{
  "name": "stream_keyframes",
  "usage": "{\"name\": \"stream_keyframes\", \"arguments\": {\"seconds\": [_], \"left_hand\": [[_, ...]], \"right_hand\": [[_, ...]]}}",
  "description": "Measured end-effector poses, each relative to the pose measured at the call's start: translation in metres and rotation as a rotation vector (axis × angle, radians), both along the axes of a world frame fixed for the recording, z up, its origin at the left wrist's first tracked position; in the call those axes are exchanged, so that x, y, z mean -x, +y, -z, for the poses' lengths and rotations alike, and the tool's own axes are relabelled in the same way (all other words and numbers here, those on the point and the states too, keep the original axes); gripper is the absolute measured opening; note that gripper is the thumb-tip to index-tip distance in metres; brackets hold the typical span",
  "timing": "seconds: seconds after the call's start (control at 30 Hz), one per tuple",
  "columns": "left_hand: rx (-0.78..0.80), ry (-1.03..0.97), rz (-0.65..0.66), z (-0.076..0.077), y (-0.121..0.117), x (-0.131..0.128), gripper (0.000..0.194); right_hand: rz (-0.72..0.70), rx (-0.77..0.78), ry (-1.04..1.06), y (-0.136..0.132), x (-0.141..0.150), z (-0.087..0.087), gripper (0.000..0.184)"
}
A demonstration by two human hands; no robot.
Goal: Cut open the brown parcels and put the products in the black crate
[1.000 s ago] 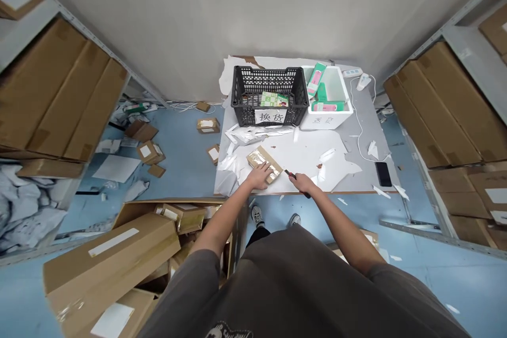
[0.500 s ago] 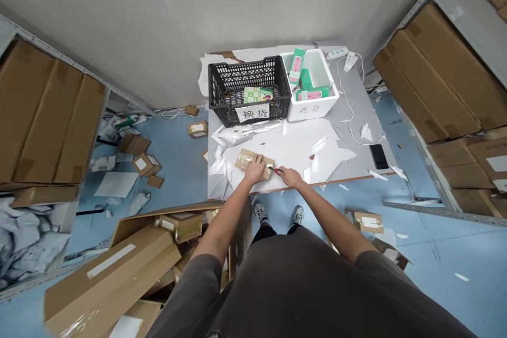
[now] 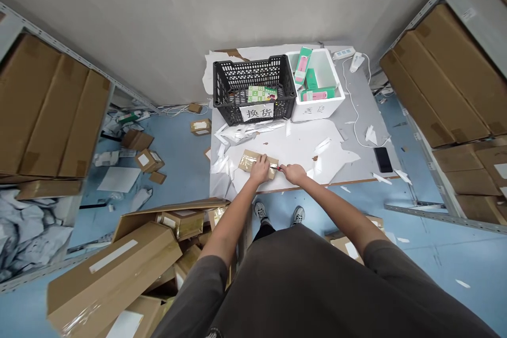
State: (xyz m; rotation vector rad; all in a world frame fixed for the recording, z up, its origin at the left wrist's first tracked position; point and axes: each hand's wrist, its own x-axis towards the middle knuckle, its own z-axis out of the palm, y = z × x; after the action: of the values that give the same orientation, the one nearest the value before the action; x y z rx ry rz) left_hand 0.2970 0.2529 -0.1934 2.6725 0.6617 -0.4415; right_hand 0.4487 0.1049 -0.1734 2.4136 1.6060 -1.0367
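Note:
A small taped cardboard box [image 3: 248, 161] lies on the paper-covered table near its front edge. My left hand [image 3: 260, 167] is over the middle of it, fingers curled onto the top and holding it down. From the right, my right hand [image 3: 293, 174] grips a utility knife [image 3: 279, 168] with a red and dark handle. The knife's metal end meets the right end of the box; how deep it sits cannot be seen. Much of the handle is hidden in my fist.
Behind the box stand a black plastic crate [image 3: 254, 69] and a white foam box [image 3: 319, 111] holding green-and-pink packages. A phone [image 3: 383, 159] lies at right. Torn paper [image 3: 322, 145] litters the table. A large carton of boxes [image 3: 114, 269] is at my left; loaded shelves flank both sides.
The view has shifted slightly, so the table sits further right. My left hand stays on the box, while the right hand and knife have changed angle slightly at its right end.

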Motion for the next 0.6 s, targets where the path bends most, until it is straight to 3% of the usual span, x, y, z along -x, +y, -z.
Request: {"name": "stream_keyframes", "arguments": {"seconds": [0.2,0.37,0.6], "left_hand": [[0.017,-0.024,-0.024,0.003,-0.005,-0.005,0.074],[-0.059,0.025,0.000,0.001,-0.009,-0.007,0.075],[-0.064,0.015,0.030,-0.007,-0.011,-0.009,0.065]], "right_hand": [[-0.005,0.026,-0.028,-0.002,-0.002,-0.003,0.037],[-0.052,0.081,-0.034,-0.005,-0.007,-0.002,0.045],[0.124,0.063,0.121,-0.014,-0.009,0.016,0.046]]}}
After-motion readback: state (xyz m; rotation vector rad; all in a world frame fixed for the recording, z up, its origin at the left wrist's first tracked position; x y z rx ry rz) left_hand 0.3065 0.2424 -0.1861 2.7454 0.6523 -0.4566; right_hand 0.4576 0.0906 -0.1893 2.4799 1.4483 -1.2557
